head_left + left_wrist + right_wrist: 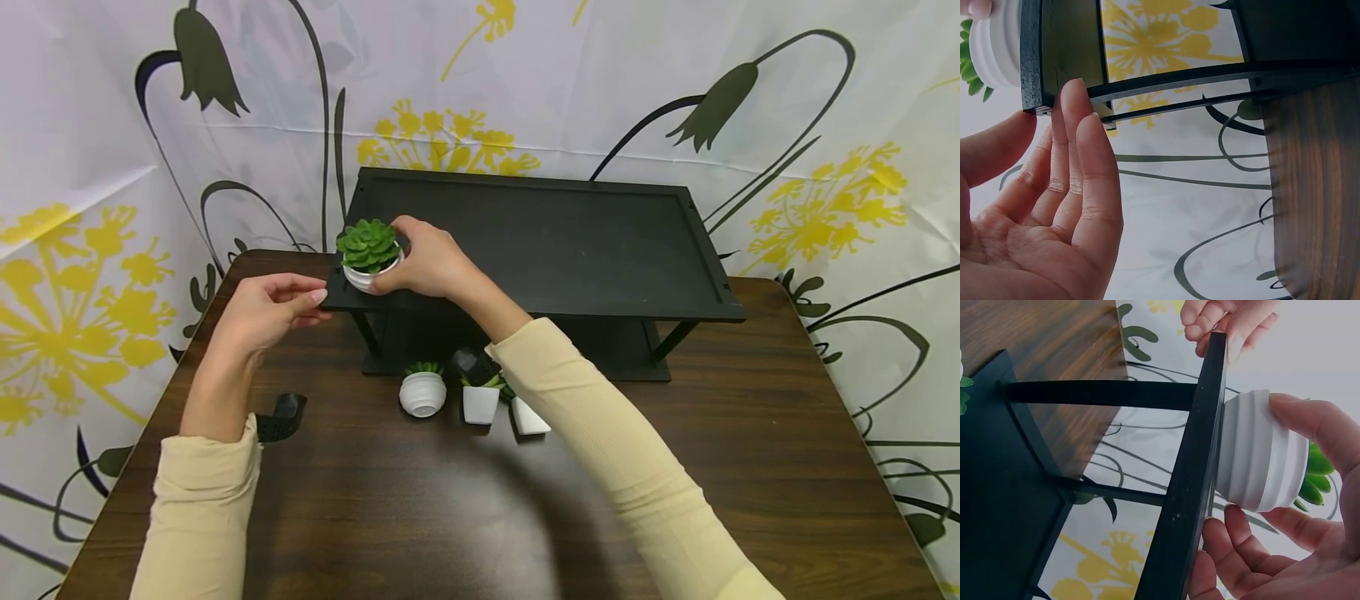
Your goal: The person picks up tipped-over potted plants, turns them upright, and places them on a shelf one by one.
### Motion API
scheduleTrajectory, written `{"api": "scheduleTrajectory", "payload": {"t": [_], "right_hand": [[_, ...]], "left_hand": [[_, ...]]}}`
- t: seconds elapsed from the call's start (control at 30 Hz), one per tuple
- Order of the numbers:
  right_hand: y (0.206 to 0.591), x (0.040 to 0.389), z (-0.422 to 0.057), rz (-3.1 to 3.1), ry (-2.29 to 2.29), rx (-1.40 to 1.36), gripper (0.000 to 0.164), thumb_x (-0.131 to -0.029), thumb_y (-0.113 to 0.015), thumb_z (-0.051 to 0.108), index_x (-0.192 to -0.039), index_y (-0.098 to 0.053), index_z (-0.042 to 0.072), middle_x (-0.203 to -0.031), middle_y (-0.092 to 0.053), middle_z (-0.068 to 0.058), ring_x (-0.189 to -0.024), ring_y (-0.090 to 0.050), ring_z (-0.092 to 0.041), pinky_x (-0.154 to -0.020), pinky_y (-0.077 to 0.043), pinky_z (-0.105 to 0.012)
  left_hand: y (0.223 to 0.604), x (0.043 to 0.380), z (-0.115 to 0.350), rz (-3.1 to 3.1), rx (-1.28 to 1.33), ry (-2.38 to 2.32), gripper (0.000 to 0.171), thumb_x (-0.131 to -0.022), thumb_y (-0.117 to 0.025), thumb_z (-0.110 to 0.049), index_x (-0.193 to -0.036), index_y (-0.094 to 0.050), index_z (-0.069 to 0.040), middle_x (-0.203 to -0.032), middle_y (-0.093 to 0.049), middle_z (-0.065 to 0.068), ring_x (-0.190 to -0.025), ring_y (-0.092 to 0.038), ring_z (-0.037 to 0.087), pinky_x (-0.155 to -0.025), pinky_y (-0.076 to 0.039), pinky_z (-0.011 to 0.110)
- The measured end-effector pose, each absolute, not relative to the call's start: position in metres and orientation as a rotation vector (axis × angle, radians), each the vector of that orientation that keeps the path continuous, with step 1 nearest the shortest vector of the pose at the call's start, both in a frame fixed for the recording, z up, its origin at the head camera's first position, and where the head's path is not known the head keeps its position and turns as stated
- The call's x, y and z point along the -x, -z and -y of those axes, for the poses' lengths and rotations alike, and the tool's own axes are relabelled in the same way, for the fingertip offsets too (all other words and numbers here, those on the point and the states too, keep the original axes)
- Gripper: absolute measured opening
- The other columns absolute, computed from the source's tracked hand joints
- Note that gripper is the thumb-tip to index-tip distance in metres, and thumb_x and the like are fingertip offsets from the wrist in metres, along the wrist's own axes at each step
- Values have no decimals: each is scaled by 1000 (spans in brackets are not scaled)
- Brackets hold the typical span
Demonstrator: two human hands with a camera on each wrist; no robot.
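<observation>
My right hand (pixel 431 260) grips a small succulent in a ribbed white round pot (pixel 1254 453), thumb on one side and fingers on the other. The green succulent (pixel 368 244) stands upright at the left end of the black two-tier shelf (pixel 540 242), with the pot's base right at the top board. At the shelf's front left corner, my left hand (pixel 266 310) pinches the board's edge (pixel 1032 75), thumb on one face and fingertips on the other. Below, in front of the shelf, another white round pot (pixel 423 394) with a green plant lies tipped on the table.
Two white square-sided pots (pixel 480 405) with greenery lie beside the round one, partly behind my right sleeve (pixel 600 433). The dark wooden table (pixel 405 517) carries the shelf, whose lower board (pixel 517 367) sits low. A floral cloth (pixel 615 75) hangs behind.
</observation>
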State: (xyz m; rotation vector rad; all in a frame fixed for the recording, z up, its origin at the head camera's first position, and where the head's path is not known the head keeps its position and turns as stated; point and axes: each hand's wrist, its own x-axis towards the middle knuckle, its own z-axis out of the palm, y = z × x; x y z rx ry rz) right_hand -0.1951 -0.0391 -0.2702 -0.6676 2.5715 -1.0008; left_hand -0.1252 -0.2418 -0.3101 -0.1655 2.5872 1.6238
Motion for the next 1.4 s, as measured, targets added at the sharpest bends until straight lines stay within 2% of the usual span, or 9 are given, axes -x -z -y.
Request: {"api": "scheduleTrajectory", "payload": {"t": [0.17,0.6,1.17,1.4], "right_hand": [[270,195,42,-2575,986,669,66,-70,-77,30,-126,-46,11,-97,-54,-1,-83,-50,-14,-65,-42,-22],[269,194,39,-2577,990,644,68,-72,-76,32,-129,-44,10,-96,-54,-2,-81,-50,-15,-62,-42,-23],[263,186,26,-2539,1114,651,53,-76,-74,26,-121,-50,9,-87,-58,-5,-71,-52,-17,-59,-43,-24],[259,177,16,-2514,1121,638,54,-77,-73,26,-122,-50,9,-86,-56,-5,-70,-50,-18,-59,-42,-25]], "left_hand": [[310,125,241,-2577,153,-1646,35,-92,-54,-9,-117,-50,14,-75,-62,-9,-65,-62,0,-64,-52,17],[310,126,240,-2588,148,-1627,35,-92,-54,-10,-118,-51,13,-76,-62,-9,-66,-61,0,-64,-52,16],[311,126,240,-2607,157,-1615,35,-92,-54,-11,-117,-51,13,-77,-61,-9,-65,-61,-1,-63,-52,16],[312,126,241,-2606,160,-1621,35,-92,-55,-11,-117,-51,13,-75,-61,-11,-65,-61,-1,-63,-52,16]]}}
